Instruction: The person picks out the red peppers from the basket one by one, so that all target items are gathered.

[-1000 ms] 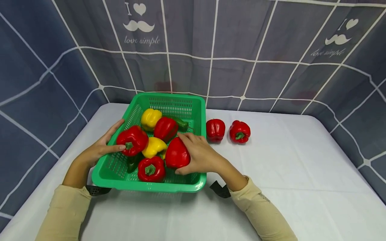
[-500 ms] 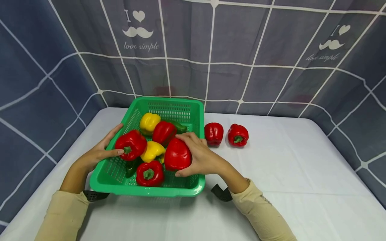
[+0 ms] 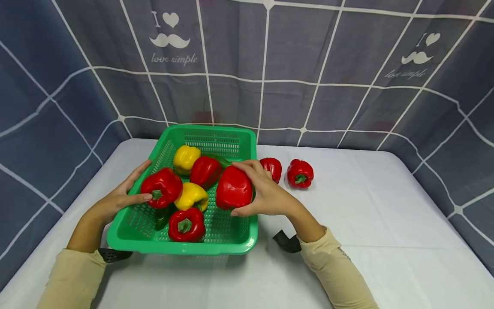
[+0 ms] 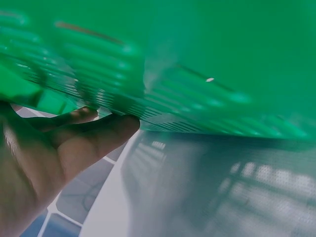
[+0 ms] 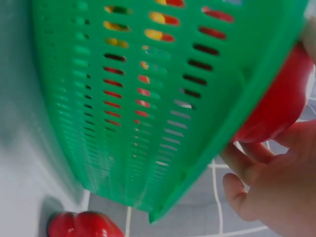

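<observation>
A green plastic basket [image 3: 181,247] stands on the table with red and yellow bell peppers and green chili peppers in it. My left hand [image 3: 119,197] holds its left rim, thumb over the edge beside a red bell pepper [image 3: 161,187]; in the left wrist view the fingers lie along the slotted outer wall. My right hand [image 3: 266,191] grips a large red bell pepper [image 3: 233,187] over the basket's right side. From the right wrist, that pepper shows above the rim with fingers around it. Two yellow bell peppers [image 3: 191,195] and another red one [image 3: 187,225] lie inside.
Two red bell peppers lie on the white tablecloth [image 3: 366,206] right of the basket, one [image 3: 300,174] in plain view and one [image 3: 272,168] partly behind my right hand. A grey checked curtain [image 3: 293,103] hangs behind and at both sides.
My right hand has lifted the red bell pepper slightly and moved it right, toward the basket's right rim. The left hand keeps its hold; the whole view has shifted a little.
</observation>
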{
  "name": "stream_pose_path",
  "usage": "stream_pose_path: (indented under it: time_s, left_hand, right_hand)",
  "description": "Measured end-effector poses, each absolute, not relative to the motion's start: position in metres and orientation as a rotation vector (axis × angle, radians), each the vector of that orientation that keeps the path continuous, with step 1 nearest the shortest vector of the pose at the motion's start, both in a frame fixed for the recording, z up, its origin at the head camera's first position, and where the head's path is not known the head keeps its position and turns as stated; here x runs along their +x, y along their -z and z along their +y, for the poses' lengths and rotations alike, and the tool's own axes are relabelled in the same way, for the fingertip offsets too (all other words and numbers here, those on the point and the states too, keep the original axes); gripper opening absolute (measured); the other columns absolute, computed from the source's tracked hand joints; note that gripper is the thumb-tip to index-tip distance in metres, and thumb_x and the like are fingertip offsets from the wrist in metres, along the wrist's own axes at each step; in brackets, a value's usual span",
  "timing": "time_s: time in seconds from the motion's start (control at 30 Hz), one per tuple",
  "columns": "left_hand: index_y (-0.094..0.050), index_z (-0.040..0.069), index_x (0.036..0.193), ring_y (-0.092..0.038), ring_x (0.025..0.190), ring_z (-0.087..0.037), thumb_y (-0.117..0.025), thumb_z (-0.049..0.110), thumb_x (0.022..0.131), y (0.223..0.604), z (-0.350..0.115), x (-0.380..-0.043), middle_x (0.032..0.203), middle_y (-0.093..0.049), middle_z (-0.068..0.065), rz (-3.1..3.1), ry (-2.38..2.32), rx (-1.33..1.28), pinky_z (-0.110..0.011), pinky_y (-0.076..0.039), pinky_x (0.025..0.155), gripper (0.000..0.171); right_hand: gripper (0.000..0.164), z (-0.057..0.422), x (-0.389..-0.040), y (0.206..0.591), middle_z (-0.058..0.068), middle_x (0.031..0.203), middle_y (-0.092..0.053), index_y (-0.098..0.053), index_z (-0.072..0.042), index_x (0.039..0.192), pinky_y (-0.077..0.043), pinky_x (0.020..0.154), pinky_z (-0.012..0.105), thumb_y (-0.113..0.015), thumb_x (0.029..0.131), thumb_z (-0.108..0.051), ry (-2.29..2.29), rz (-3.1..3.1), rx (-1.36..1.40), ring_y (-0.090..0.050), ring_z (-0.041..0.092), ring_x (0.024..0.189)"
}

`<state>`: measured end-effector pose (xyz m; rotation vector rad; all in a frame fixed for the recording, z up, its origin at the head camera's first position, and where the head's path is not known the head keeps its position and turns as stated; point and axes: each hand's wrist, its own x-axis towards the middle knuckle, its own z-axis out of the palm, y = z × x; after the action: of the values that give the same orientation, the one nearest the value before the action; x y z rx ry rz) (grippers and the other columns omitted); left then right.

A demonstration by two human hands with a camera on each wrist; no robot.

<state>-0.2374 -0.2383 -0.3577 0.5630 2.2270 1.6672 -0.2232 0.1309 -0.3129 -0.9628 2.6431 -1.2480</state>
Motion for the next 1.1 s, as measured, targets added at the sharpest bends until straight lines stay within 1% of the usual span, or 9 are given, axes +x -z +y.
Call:
stream_pose_path:
  time_s: [0.17,0.27,0.33,0.47,0.6,0.73,0.9,0.97,1.1]
  left_hand:
    - [0.003,0.032,0.147,-0.053,0.104,0.001,-0.051,0.009,0.09,0.358,-0.241,-0.238,0.15,-0.002,-0.009,2.126,-1.714,0.566,-0.027,-0.053,0.077,0.081]
    - [0.003,0.033,0.147,-0.056,0.102,-0.002,-0.049,0.008,0.09,0.36,-0.243,-0.239,0.147,-0.01,-0.002,2.089,-1.736,0.568,-0.031,-0.055,0.075,0.081]
    - [0.003,0.032,0.147,-0.056,0.102,-0.002,-0.049,0.006,0.09,0.361,-0.244,-0.241,0.143,-0.016,0.003,2.081,-1.746,0.582,-0.031,-0.055,0.074,0.081]
    - [0.002,0.031,0.147,-0.054,0.103,0.0,-0.048,0.003,0.09,0.365,-0.245,-0.245,0.142,-0.017,0.007,2.083,-1.754,0.6,-0.027,-0.054,0.075,0.081]
    - [0.001,0.032,0.147,-0.057,0.101,-0.003,-0.047,0.002,0.09,0.369,-0.244,-0.248,0.14,-0.02,0.008,2.011,-1.794,0.595,-0.031,-0.055,0.072,0.081]
    - [0.002,0.033,0.147,-0.058,0.1,-0.003,-0.048,0.004,0.09,0.369,-0.244,-0.249,0.141,-0.018,0.008,2.018,-1.78,0.587,-0.033,-0.056,0.071,0.081]
    - [0.001,0.032,0.147,-0.06,0.099,-0.007,-0.046,0.001,0.09,0.37,-0.243,-0.251,0.134,-0.028,0.011,1.966,-1.814,0.596,-0.036,-0.056,0.069,0.08]
    - [0.001,0.031,0.147,-0.06,0.1,-0.006,-0.046,0.0,0.09,0.37,-0.243,-0.251,0.132,-0.03,0.012,1.946,-1.831,0.602,-0.035,-0.056,0.069,0.08]
    - [0.0,0.03,0.147,-0.057,0.102,-0.003,-0.045,-0.002,0.089,0.37,-0.244,-0.252,0.135,-0.026,0.01,1.974,-1.834,0.614,-0.031,-0.056,0.071,0.08]
  right_hand:
    - [0.093,0.14,-0.224,0.306,0.0,0.134,-0.033,-0.032,-0.019,0.14,-0.051,0.085,0.035,-0.083,0.062,-0.026,1.3,2.638,-0.972,-0.033,0.018,0.123]
    - [0.093,0.145,-0.226,0.302,0.002,0.134,-0.033,-0.031,-0.018,0.14,-0.051,0.085,0.035,-0.083,0.062,-0.025,1.312,2.658,-0.968,-0.034,0.019,0.122]
    - [0.093,0.148,-0.227,0.3,0.002,0.134,-0.033,-0.032,-0.017,0.14,-0.051,0.085,0.036,-0.082,0.063,-0.023,1.325,2.663,-0.961,-0.035,0.019,0.122]
    - [0.092,0.154,-0.23,0.297,0.002,0.133,-0.034,-0.032,-0.016,0.14,-0.051,0.084,0.036,-0.082,0.063,-0.024,1.324,2.683,-0.937,-0.035,0.02,0.121]
    - [0.092,0.161,-0.232,0.298,0.002,0.133,-0.035,-0.033,-0.016,0.14,-0.051,0.084,0.035,-0.082,0.063,-0.025,1.31,2.698,-0.921,-0.037,0.019,0.12]
    - [0.092,0.167,-0.234,0.298,0.002,0.132,-0.035,-0.033,-0.016,0.14,-0.051,0.085,0.035,-0.082,0.063,-0.024,1.313,2.701,-0.902,-0.039,0.018,0.12]
    - [0.091,0.176,-0.237,0.296,0.002,0.132,-0.035,-0.033,-0.016,0.14,-0.051,0.086,0.036,-0.082,0.063,-0.022,1.312,2.712,-0.868,-0.039,0.019,0.12]
    - [0.091,0.18,-0.239,0.295,0.002,0.133,-0.035,-0.033,-0.016,0.14,-0.051,0.086,0.036,-0.082,0.063,-0.023,1.309,2.721,-0.862,-0.039,0.019,0.12]
    - [0.091,0.187,-0.241,0.292,0.002,0.134,-0.034,-0.033,-0.016,0.14,-0.05,0.087,0.036,-0.082,0.063,-0.023,1.314,2.73,-0.859,-0.038,0.019,0.122]
